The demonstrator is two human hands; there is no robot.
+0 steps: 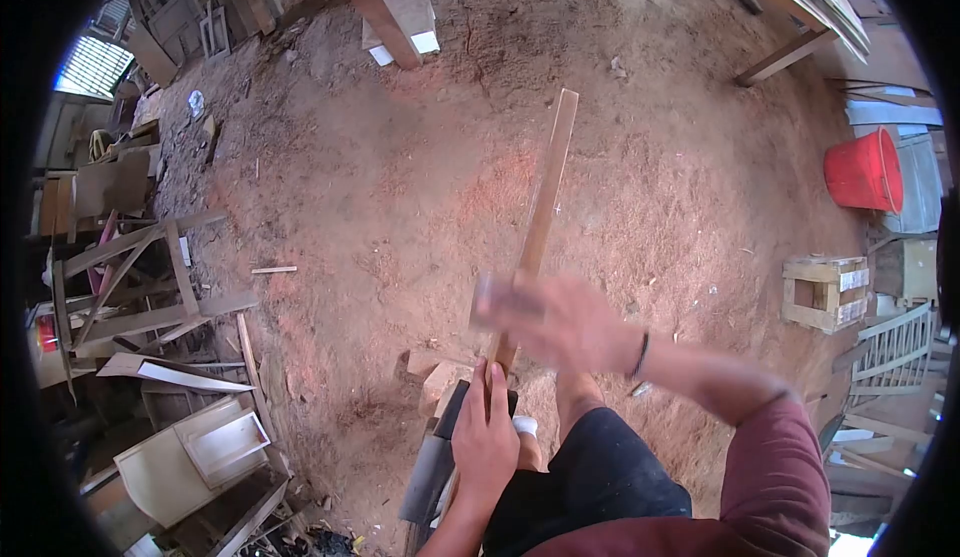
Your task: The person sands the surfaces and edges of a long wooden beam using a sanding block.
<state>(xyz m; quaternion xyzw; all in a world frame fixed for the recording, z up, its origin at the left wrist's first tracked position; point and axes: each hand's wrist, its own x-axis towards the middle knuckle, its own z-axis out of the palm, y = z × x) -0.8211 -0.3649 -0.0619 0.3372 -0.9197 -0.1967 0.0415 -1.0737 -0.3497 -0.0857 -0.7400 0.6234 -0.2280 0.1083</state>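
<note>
Two hands are in view, apart from each other, and we count one long wooden batten between them and the far centre, slanting away over the dirt floor. The left hand lies on its near end, fingers stretched along it; whether it grips underneath we cannot tell. The right hand, blurred, is farther along, clamped on one brownish block over the batten; we cannot tell whether block and wood touch. One black bracelet circles the right wrist. We count two containers at the right: one red bucket and, nearer, one open-sided wooden crate; their contents we cannot make out.
</note>
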